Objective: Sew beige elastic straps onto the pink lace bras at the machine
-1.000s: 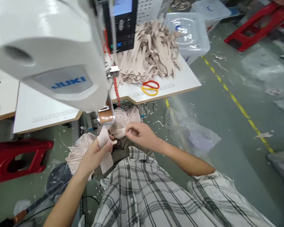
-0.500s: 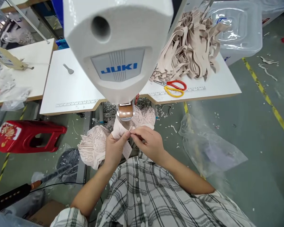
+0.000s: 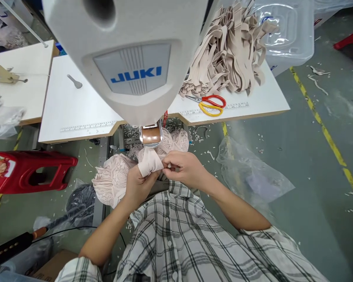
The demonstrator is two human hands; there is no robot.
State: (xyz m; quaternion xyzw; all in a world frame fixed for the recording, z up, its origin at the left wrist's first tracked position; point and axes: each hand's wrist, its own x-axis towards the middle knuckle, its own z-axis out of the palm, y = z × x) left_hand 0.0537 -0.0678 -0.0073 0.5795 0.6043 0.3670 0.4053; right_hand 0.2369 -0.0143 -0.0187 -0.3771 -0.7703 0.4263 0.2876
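Note:
A pale pink lace bra (image 3: 113,176) hangs below the head of a white JUKI sewing machine (image 3: 135,74), its cups spread to the left and behind my hands. My left hand (image 3: 139,183) is closed on a smooth pale band (image 3: 150,161) of it, thumb on top. The fingers of my right hand (image 3: 184,168) pinch the right end of that band, close beside the left thumb. Just above the band sits the machine's brown-and-metal lower end (image 3: 151,135). What lies under the band is hidden.
On the white table (image 3: 85,105) are red-and-yellow scissors (image 3: 211,105), a heap of beige strips (image 3: 232,55) and a small grey tool (image 3: 74,81). A red stool (image 3: 32,170) stands at left. A clear plastic bag (image 3: 250,172) lies at right, a lidded bin (image 3: 285,31) behind.
The band is now folded over across my left fingers, and the pale flap that hung below my hands is gone from sight. The whole view has shifted slightly.

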